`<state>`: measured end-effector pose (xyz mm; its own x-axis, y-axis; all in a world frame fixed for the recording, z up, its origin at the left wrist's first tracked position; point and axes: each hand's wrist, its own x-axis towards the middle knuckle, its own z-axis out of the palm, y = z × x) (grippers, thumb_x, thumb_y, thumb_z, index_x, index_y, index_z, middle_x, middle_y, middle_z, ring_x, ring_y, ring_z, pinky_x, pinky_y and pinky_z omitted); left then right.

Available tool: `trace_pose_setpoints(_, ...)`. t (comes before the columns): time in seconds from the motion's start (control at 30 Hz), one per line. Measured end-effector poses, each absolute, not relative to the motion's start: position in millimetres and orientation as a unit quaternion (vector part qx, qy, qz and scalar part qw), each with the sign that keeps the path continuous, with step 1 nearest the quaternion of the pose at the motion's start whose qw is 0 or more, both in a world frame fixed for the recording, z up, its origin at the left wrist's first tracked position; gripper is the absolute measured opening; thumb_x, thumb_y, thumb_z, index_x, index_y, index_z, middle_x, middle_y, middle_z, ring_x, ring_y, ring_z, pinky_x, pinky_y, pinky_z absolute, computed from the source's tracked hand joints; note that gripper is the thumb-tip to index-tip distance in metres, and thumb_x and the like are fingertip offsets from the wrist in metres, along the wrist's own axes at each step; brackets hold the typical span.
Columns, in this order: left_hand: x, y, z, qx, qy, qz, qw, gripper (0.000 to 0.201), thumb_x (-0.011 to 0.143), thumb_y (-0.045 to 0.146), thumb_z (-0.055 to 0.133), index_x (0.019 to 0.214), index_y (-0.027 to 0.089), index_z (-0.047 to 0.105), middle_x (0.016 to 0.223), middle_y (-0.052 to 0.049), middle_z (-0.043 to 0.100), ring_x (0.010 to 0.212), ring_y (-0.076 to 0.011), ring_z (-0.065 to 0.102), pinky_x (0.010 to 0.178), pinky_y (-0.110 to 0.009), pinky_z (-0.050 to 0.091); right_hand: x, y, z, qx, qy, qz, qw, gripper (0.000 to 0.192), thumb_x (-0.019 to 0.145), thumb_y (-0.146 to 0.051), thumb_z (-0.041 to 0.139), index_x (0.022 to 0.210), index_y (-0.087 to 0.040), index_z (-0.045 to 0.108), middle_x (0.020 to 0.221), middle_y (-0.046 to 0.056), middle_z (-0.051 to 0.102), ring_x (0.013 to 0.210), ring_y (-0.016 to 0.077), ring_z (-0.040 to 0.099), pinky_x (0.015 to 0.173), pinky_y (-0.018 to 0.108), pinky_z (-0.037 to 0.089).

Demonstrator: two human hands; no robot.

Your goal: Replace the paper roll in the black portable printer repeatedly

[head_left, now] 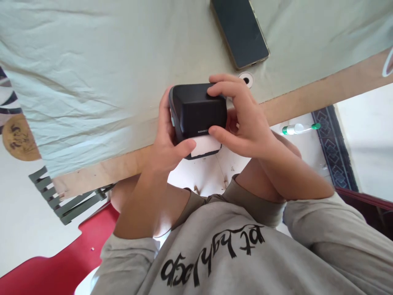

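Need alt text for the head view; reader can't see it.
The left hand and right hand hold a black case with a white patch at the edge of a cloth-covered table. A smartphone and a small white disc lie beyond it.

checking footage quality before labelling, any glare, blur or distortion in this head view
Head view: the floor at right is bright and washed out; head view: the tablecloth and left forearm have soft, hazy patches; head view: the black case is fairly clear, its small lettering hard to read; head view: sleeves look stretched, probably wide-lens distortion.
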<state>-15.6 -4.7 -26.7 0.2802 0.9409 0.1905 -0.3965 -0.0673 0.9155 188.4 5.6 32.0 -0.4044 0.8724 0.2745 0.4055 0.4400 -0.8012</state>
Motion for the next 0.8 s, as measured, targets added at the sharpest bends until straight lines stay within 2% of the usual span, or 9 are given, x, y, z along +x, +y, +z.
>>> trace_pose_setpoints(0.1, -11.2, -11.3, -17.3, 0.485, 0.325, 0.541, 0.605, 0.068, 0.082, 0.035, 0.073, 0.144, 0.041, 0.048, 0.142, 0.0, 0.055, 0.136, -0.0285, 0.052, 0.112, -0.043, 0.048, 185.8, 4.8, 26.2, -0.413, -0.749, 0.371, 0.361, 0.051, 0.086, -0.041, 0.064, 0.133, -0.027, 0.049, 0.151, 0.012, 0.043, 0.122, 0.0279, 0.059, 0.079, 0.041, 0.064)
trace_pose_setpoints(0.17, -10.0, -14.7, -13.8, 0.481, 0.338, 0.549, 0.594, 0.059, 0.082, 0.038, 0.073, 0.138, 0.039, 0.055, 0.131, -0.001, 0.063, 0.127, -0.0291, 0.059, 0.104, -0.042, 0.053, 184.7, 4.4, 23.5, -0.412, -0.744, 0.386, 0.356, 0.053, 0.086, -0.043, 0.065, 0.133, -0.027, 0.048, 0.153, 0.012, 0.041, 0.12, 0.0268, 0.06, 0.079, 0.04, 0.064)
trace_pose_setpoints(0.23, -10.3, -16.2, -12.2, 0.469, 0.35, 0.546, 0.599, 0.056, 0.083, 0.037, 0.072, 0.137, 0.037, 0.056, 0.129, -0.002, 0.064, 0.122, -0.0288, 0.062, 0.1, -0.041, 0.055, 184.3, 4.5, 22.2, -0.404, -0.746, 0.396, 0.353, 0.053, 0.086, -0.043, 0.065, 0.134, -0.028, 0.048, 0.154, 0.012, 0.039, 0.121, 0.0266, 0.059, 0.078, 0.04, 0.064)
trace_pose_setpoints(0.47, -9.8, -14.7, -8.9, 0.453, 0.34, 0.543, 0.619, 0.063, 0.082, 0.04, 0.075, 0.14, 0.034, 0.053, 0.138, -0.004, 0.06, 0.133, -0.0282, 0.055, 0.114, -0.045, 0.045, 185.1, 7.2, 21.4, -0.378, -0.737, 0.421, 0.371, 0.049, 0.086, -0.038, 0.066, 0.129, -0.028, 0.047, 0.151, 0.011, 0.038, 0.125, 0.0267, 0.056, 0.08, 0.04, 0.063)
trace_pose_setpoints(0.63, -2.2, -14.4, -0.4, 0.401, 0.319, 0.566, 0.646, 0.053, 0.091, 0.056, 0.061, 0.14, 0.037, 0.054, 0.146, -0.002, 0.055, 0.143, -0.0273, 0.048, 0.119, -0.047, 0.041, 184.4, 8.1, 13.9, -0.363, -0.724, 0.426, 0.403, 0.047, 0.088, -0.041, 0.065, 0.129, -0.026, 0.047, 0.151, 0.01, 0.037, 0.128, 0.0254, 0.053, 0.071, 0.031, 0.061)
trace_pose_setpoints(0.7, 0.0, -14.3, 3.7, 0.366, 0.325, 0.574, 0.657, 0.048, 0.093, 0.054, 0.059, 0.137, 0.037, 0.057, 0.144, 0.0, 0.057, 0.145, -0.026, 0.045, 0.12, -0.046, 0.041, 183.7, 8.1, 11.1, -0.351, -0.72, 0.433, 0.414, 0.047, 0.089, -0.041, 0.064, 0.13, -0.026, 0.046, 0.152, 0.01, 0.035, 0.121, 0.0226, 0.056, 0.06, 0.025, 0.056)
trace_pose_setpoints(0.8, 1.3, -13.2, 7.3, 0.326, 0.338, 0.577, 0.668, 0.039, 0.096, 0.049, 0.057, 0.13, 0.031, 0.064, 0.138, -0.001, 0.064, 0.145, -0.0254, 0.046, 0.119, -0.043, 0.044, 183.1, 7.8, 8.6, -0.348, -0.716, 0.437, 0.418, 0.046, 0.091, -0.041, 0.063, 0.131, -0.027, 0.045, 0.154, 0.009, 0.035, 0.096, 0.0138, 0.063, 0.051, 0.022, 0.048)
